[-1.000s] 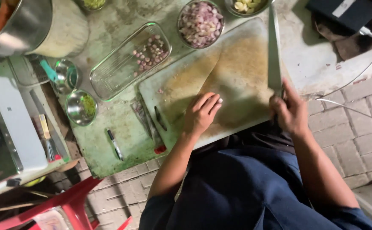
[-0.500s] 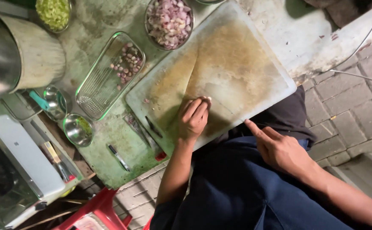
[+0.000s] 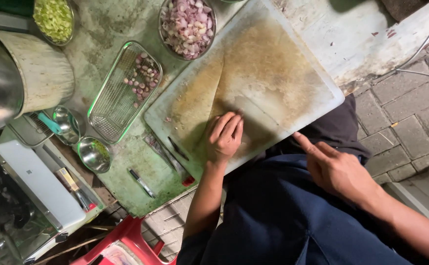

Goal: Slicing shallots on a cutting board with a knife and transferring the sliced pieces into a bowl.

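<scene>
So the big white cutting board is the centre of everything here, lying on the green worktop and heavily stained brown, with nothing on it left to cut. The left hand lies palm-down on the board's near edge, fingers pressed together and slightly curled, not gripping anything as far as I can see. The right hand is off the board, just past its near corner, hovering over the person's dark clothes, index finger stuck out, the rest loosely folded, holding nothing.

At the board's far edge sits a metal bowl of chopped pinkish shallots, pretty full, so that chopping looks done to me. Left of the board there's a glass tray with a wire rack holding a handful of small whole shallots, which look like what's left. Beyond the tray, a bowl of chopped green stuff. Just off the board's left near side lie a knife, a pen-like thing and a small steel bowl.
</scene>
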